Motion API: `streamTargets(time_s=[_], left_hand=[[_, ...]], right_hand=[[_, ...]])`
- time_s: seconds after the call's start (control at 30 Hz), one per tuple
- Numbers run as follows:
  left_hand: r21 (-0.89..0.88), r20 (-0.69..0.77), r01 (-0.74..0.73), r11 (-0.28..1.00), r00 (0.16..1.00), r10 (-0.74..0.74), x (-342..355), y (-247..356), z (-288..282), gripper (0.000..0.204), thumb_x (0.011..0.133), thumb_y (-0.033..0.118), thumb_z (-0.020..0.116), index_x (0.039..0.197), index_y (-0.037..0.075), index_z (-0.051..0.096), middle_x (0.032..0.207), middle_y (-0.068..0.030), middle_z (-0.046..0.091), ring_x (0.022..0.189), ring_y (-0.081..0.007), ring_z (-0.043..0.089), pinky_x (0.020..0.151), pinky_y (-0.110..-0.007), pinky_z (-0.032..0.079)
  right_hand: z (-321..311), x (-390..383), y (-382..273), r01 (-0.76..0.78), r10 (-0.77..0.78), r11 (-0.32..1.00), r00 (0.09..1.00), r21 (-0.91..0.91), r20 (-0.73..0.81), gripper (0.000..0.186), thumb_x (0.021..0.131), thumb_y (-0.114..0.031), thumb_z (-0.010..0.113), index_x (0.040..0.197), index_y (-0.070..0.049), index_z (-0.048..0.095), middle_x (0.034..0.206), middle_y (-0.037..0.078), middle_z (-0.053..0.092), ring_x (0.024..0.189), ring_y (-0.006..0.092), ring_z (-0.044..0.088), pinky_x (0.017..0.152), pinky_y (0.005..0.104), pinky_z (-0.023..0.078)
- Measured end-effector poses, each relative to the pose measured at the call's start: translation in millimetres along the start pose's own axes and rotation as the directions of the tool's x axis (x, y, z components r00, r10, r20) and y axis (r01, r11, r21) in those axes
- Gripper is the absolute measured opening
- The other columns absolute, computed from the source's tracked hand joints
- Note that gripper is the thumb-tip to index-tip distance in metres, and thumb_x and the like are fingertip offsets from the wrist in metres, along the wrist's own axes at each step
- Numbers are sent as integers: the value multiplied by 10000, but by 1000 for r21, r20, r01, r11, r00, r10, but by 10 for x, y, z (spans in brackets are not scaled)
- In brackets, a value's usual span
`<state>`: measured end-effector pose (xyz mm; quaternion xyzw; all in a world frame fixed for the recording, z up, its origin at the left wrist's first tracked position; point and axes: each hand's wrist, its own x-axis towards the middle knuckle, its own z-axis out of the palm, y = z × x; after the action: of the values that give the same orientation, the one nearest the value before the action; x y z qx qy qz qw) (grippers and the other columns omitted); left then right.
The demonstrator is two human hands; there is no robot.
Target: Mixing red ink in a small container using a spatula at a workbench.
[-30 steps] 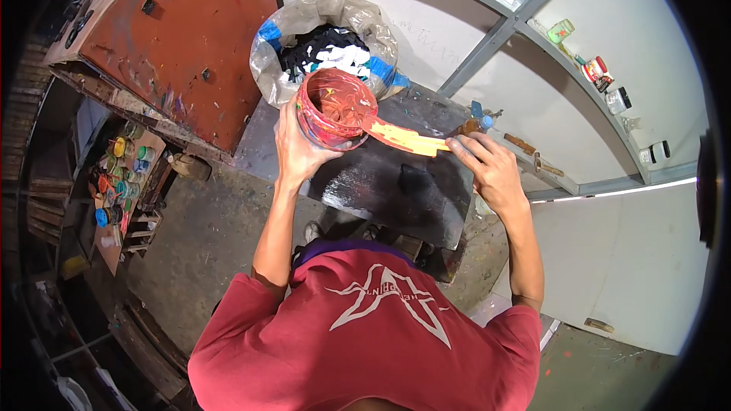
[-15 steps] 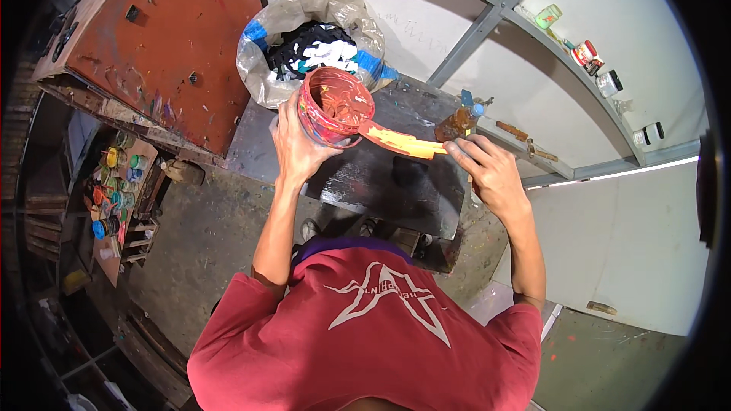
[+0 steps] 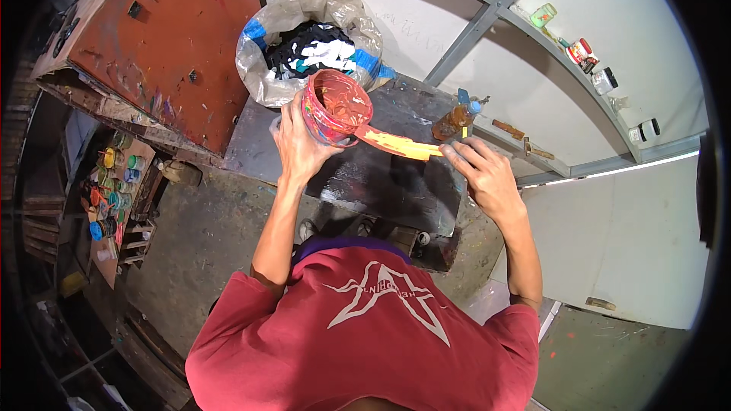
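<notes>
My left hand (image 3: 297, 144) grips a red, paint-streaked can (image 3: 335, 106) from its left side, tilted so that reddish paint shows inside. My right hand (image 3: 476, 167) pinches the end of a flat, curved stirrer (image 3: 407, 148), smeared yellow with red at its far end, which meets the can's rim on the right. Both are held over a dark, paint-stained table (image 3: 381, 190). Just beyond my right hand stands a bottle of brown liquid (image 3: 453, 120) with a blue cap.
A plastic bag of black and white scraps (image 3: 266, 68) sits behind the can. A rust-red cabinet (image 3: 175, 46) is at the left, above a board of paint pots (image 3: 114, 198). Small jars line a metal shelf (image 3: 579, 53) at the right. My feet show below the table.
The can and both hands keep nearly the same pose. My right hand and the stirrer have shifted slightly left, and the surroundings have slid a little up and left in the view.
</notes>
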<state>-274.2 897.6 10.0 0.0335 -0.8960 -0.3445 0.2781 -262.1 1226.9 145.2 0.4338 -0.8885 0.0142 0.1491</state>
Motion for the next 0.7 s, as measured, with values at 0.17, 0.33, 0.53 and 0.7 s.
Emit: streamTargets(time_s=[0.17, 0.33, 0.53, 0.7], left_hand=[[3, 3, 22, 1000, 1000, -22, -26, -46, 80, 1287, 426, 395, 1001, 1502, 105, 357, 1322, -138, 538, 1253, -359, 528, 1009, -581, 392], [-111, 92, 77, 991, 994, -67, -55, -190, 51, 1272, 425, 273, 1007, 1500, 89, 354, 1356, -133, 547, 1268, -328, 550, 1054, -529, 420], [-804, 572, 588, 86, 805, -155, -271, -733, 358, 1172, 574, 255, 938, 1546, 51, 318, 1485, -114, 498, 1383, -256, 474, 1198, -423, 352], [-790, 612, 611, -47, 785, -98, -372, -561, 468, 1159, 620, 311, 908, 1569, 52, 295, 1516, -131, 461, 1413, -293, 442, 1202, -450, 341]], right_hand=[[-28, -30, -13, -23, 33, 991, 997, 132, -71, 630, 662, 95, 652, 1265, -86, 673, 1114, 107, 690, 1009, 327, 671, 737, 410, 592], [208, -138, 138, -498, 548, 704, 834, 506, 59, 388, 878, 85, 631, 1256, 7, 666, 993, 117, 688, 849, 215, 665, 740, 313, 519], [1154, -256, 23, -427, 591, -157, 682, 891, 431, 264, 1029, -201, 611, 1203, -8, 658, 808, -15, 598, 699, 81, 529, 737, 281, 514], [1973, -96, -257, -273, 577, -393, 670, 878, 467, 212, 1056, -245, 560, 1062, -35, 587, 907, 66, 658, 812, 170, 662, 835, 342, 561]])
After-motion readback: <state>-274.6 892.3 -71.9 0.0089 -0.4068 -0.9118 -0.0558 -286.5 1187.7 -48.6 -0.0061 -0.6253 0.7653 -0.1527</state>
